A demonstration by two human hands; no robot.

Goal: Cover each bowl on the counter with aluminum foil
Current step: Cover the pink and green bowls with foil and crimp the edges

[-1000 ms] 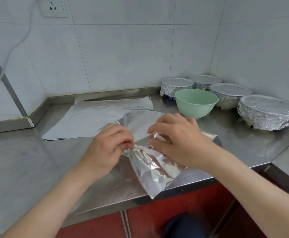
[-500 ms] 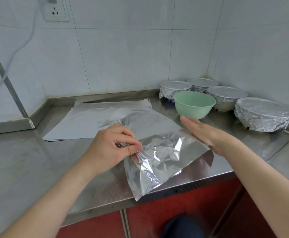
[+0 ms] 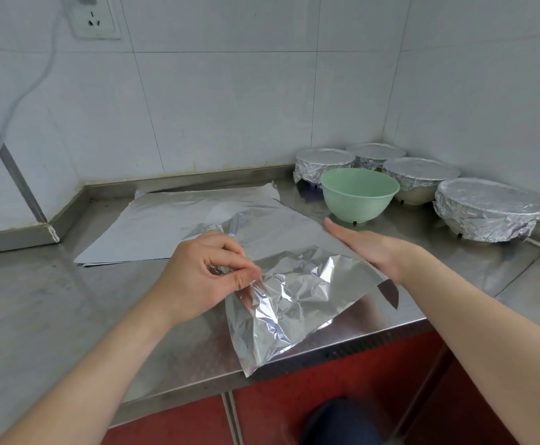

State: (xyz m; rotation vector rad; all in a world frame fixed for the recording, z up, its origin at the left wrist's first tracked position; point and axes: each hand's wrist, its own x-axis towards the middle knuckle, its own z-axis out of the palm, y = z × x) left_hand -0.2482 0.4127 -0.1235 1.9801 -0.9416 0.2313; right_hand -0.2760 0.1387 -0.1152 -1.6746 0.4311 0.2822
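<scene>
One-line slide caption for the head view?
A crinkled foil sheet pinched by the left hand; open right hand short of the uncovered green bowl.

You get bright, soft, cool-toned light that spreads evenly, so shadows stay faint. The only dark patch sits under the lifted corner of the crumpled foil sheet (image 3: 297, 300), toward 3 o'clock of it. That foil throws small sharp glints, while the steel surface (image 3: 37, 300) gives only a dull sheen. The centre is crisp. The wall tiles (image 3: 230, 107) bow outward at 9 and 3 o'clock from the wide lens. The dark shape (image 3: 342, 422) at 6 o'clock and the frame edge at 3 o'clock look smeared.
</scene>
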